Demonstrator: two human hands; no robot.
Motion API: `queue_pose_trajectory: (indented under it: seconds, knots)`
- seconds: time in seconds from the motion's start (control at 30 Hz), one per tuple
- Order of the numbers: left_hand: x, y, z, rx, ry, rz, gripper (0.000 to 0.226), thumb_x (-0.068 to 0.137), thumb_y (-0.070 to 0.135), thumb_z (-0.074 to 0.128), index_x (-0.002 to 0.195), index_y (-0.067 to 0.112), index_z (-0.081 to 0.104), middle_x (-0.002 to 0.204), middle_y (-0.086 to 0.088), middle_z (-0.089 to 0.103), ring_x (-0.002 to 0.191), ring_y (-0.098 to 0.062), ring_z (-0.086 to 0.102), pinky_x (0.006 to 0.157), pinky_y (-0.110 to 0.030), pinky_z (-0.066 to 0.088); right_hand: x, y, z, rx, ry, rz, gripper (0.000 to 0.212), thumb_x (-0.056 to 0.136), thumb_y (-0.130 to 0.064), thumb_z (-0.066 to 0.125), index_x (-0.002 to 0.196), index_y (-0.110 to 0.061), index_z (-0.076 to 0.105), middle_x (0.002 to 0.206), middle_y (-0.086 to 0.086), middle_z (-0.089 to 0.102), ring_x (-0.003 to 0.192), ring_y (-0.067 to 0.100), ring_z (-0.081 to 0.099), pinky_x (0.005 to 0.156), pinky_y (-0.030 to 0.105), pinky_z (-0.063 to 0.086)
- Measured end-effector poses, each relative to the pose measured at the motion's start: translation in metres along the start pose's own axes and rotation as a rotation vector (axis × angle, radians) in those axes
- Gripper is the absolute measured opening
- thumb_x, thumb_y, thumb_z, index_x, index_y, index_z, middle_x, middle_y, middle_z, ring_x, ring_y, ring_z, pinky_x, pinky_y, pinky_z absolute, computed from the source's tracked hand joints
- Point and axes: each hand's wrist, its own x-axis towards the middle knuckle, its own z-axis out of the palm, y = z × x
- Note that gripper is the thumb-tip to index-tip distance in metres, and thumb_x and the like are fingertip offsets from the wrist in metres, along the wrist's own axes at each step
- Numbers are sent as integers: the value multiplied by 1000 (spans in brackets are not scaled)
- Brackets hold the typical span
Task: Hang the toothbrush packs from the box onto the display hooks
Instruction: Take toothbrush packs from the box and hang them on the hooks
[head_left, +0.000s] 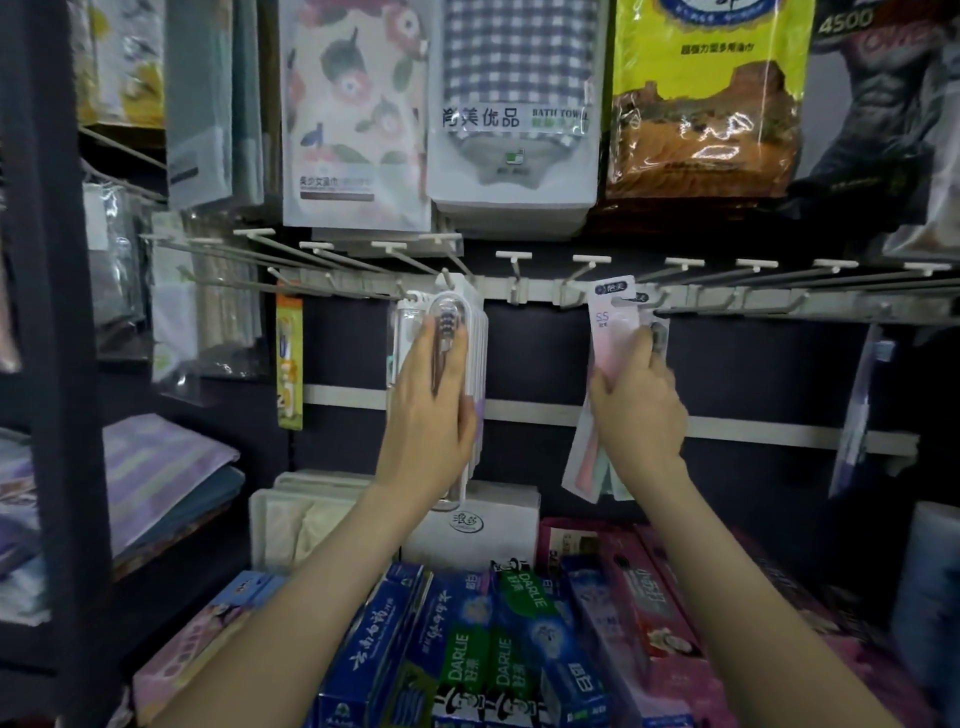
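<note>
Left hand (431, 415): lay flat, fingers straight and together, pressed against the front of the clear-blister toothbrush packs (452, 304); held nothing.
Clear-blister toothbrush packs: hung as a stack from one display hook (444, 278) near the middle of the rail (519, 296); a brush head showed through the front blister, just above the fingertips.
Right hand (641, 410): seen from its back, fingers curled round a small bunch of pink toothbrush packs (610, 322).
Pink toothbrush packs: gripped at mid-length; header cards stood above the fingers, level with the rail and just beside a hook; lower ends stuck out below the wrist. Could not tell whether any header was on the hook.
Other hooks (753, 270): ran in a row left and right along the same rail.
Toothpaste cartons (498, 649): packed side by side, blue, green and pink, under both forearms.
White box (488, 540): stood behind the cartons, round logo on its front, contents hidden.
White bin (260, 514): left of that box, held pale folded goods, kind unclear.
Towel packs (511, 119): hung above the rail.
Yellow pack (289, 364): hung well left of the left hand.
</note>
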Motion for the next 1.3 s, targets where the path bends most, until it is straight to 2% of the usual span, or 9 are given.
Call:
queue_pose_trajectory:
  seconds: [0.17, 0.33, 0.43, 0.67, 0.8, 0.93, 1.03, 1.17, 1.3]
  knots:
    - [-1, 0, 9, -10, 26, -14, 62, 94, 18, 40, 151, 5, 20, 158, -21, 10, 146, -33, 13, 108, -51, 36, 0, 6, -5, -43, 20, 2, 65, 95, -30, 51, 146, -4, 20, 129, 16, 47, 116, 33, 48, 74, 43, 46]
    - [0, 0, 12, 1, 42, -20, 70, 89, 8, 56, 151, 5, 22, 156, -24, 14, 145, -35, 16, 115, -44, 26, -1, -2, 6, -18, 50, 16, 57, 94, -36, 50, 133, 2, 35, 116, 18, 54, 97, 36, 58, 64, 35, 39]
    - [-1, -3, 13, 23, 46, -7, 68, 90, 10, 55, 150, 4, 24, 155, -24, 16, 144, -35, 18, 114, -46, 29, 4, 1, 10, 20, 65, 81, 53, 94, -36, 51, 129, 2, 38, 117, 18, 54, 96, 38, 59, 62, 33, 38]
    - [-1, -6, 16, 46, 67, 5, 65, 91, 12, 51, 150, 5, 25, 156, -22, 16, 144, -35, 19, 113, -48, 31, 10, 9, 23, 14, 68, 128, 53, 93, -31, 54, 131, 1, 33, 121, 22, 50, 109, 38, 50, 63, 39, 42]
    - [-2, 0, 19, 31, 94, -32, 71, 87, 10, 60, 150, 8, 26, 155, -23, 18, 144, -35, 21, 115, -43, 27, 7, 24, 29, 10, 50, 169, 55, 94, -33, 52, 133, 1, 34, 119, 22, 51, 107, 37, 49, 63, 36, 39]
    - [-11, 13, 27, 39, 88, -76, 77, 85, 12, 64, 151, 9, 24, 155, -24, 13, 144, -37, 16, 115, -49, 26, -4, 27, 31, 42, -35, 186, 57, 96, -39, 47, 136, -1, 29, 120, 20, 52, 99, 37, 56, 62, 36, 41]
    - [-17, 25, 32, 77, 57, -109, 80, 84, 14, 63, 152, 11, 22, 155, -23, 9, 145, -39, 9, 115, -54, 21, -16, 26, 29, 39, -75, 176, 65, 97, -45, 44, 141, -2, 24, 128, 19, 51, 107, 36, 56, 67, 38, 44]
    - [-26, 50, 33, 130, 26, -113, 73, 84, 15, 61, 150, 11, 30, 154, -26, 10, 144, -40, 6, 115, -57, 14, -34, 27, 17, 21, -122, 125, 67, 98, -45, 41, 147, -5, 19, 133, 17, 48, 117, 32, 51, 77, 40, 48]
    - [-39, 92, 39, 123, -49, -75, 62, 88, 24, 46, 147, 11, 34, 153, -23, 13, 142, -42, 12, 112, -62, 22, -58, 48, -8, 15, -179, 85, 60, 99, -40, 38, 148, -9, 22, 135, 13, 45, 120, 28, 46, 83, 40, 46]
